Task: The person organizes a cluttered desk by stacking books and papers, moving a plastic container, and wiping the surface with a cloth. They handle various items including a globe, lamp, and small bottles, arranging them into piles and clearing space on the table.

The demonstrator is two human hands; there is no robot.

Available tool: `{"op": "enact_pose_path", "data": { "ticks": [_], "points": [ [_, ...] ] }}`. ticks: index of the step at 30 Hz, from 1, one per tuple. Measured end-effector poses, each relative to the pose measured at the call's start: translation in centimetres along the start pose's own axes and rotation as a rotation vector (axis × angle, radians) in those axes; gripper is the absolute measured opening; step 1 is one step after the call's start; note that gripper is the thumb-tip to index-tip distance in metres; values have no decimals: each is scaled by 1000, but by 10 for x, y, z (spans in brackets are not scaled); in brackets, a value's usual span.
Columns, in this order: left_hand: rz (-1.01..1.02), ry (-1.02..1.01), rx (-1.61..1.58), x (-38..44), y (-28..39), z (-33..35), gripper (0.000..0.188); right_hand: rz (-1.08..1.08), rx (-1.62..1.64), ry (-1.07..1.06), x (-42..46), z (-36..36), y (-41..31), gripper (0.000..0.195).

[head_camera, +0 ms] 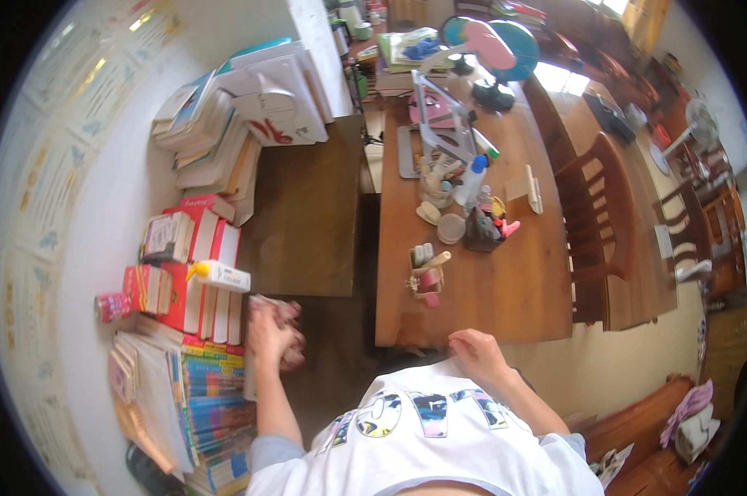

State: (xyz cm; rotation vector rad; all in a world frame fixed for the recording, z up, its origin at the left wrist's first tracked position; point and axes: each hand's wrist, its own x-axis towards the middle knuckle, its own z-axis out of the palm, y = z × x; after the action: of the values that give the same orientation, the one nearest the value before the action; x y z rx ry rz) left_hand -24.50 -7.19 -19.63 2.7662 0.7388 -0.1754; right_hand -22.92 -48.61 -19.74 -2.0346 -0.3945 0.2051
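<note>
My left hand (271,335) grips a crumpled red-and-white cloth (291,335), pressed on a dark brown surface (323,347) beside the row of books. Next to it, a white pump bottle (224,276) with a yellow nozzle lies on its side on thick red books (193,297). My right hand (479,353) is by the near edge of the wooden table (497,297), fingers curled in, with nothing visible in them. Close to that hand on the table stands a small pen holder (427,279).
Stacked books and papers (206,130) line the wall. Farther along the table are a metal stand (441,118), a blue-capped bottle (472,180), a black organizer box (485,229), a globe (516,49) and a pink lamp (488,43). A wooden chair (603,211) stands at the right.
</note>
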Motion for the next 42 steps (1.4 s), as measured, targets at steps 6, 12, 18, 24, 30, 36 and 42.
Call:
{"op": "enact_pose_path", "data": {
  "ticks": [6,12,18,24,30,36,42],
  "points": [
    [569,33,-263,-31,105,69,67,98,61,148,40,-4,7,47],
    [534,-199,-70,-45,134,95,75,-208,-58,-134,111,4,21,117],
    [523,-5,-614,-60,100,82,70,-250,-99,-405,145,-7,43,136],
    [-125,110,-85,-89,-5,147,64,-185,-28,-413,155,-3,37,130],
    [4,239,-99,-98,-24,146,69,-102,165,-381,158,2,36,120],
    [49,100,-89,-109,-18,129,88,-190,197,-317,189,23,-7,118],
    [6,183,-401,-98,-49,75,57,-393,91,-290,262,116,-75,118]
  ]
}}
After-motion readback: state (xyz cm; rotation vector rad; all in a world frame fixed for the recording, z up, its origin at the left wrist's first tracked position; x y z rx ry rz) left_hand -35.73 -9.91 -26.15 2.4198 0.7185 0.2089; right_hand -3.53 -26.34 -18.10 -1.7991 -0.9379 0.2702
